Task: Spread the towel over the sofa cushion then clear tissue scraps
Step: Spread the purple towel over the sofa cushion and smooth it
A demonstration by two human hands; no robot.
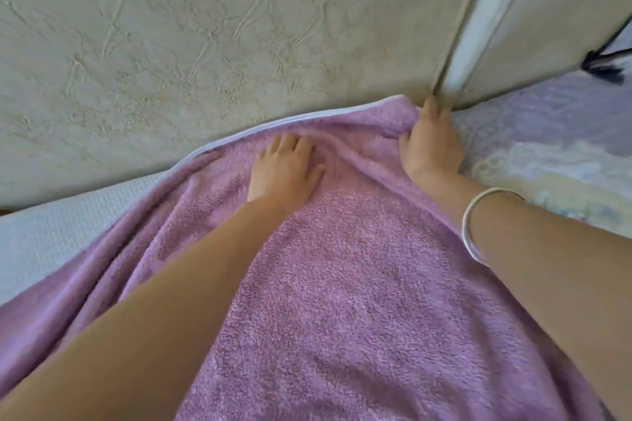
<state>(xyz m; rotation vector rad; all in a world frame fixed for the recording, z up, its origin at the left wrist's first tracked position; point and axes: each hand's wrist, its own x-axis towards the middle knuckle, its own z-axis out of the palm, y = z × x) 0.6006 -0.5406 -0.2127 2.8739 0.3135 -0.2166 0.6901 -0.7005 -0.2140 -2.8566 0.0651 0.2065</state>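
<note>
A fluffy purple towel (pixel 342 284) lies over the sofa seat cushion (pixel 44 232), whose pale blue cover shows at the left. My left hand (pixel 284 167) rests flat on the towel near its far edge, fingers spread. At the towel's far right corner, where the seat meets the backrest, my right hand (pixel 431 143) pinches the fabric; a silver bangle sits on that wrist. The towel is wrinkled between my hands. No tissue scraps are visible.
The cream textured backrest (pixel 205 44) fills the top of the view, with a seam (pixel 478 27) between two back cushions. A patterned lilac seat cover (pixel 547 147) lies to the right. A dark object (pixel 605 65) sits at the far right edge.
</note>
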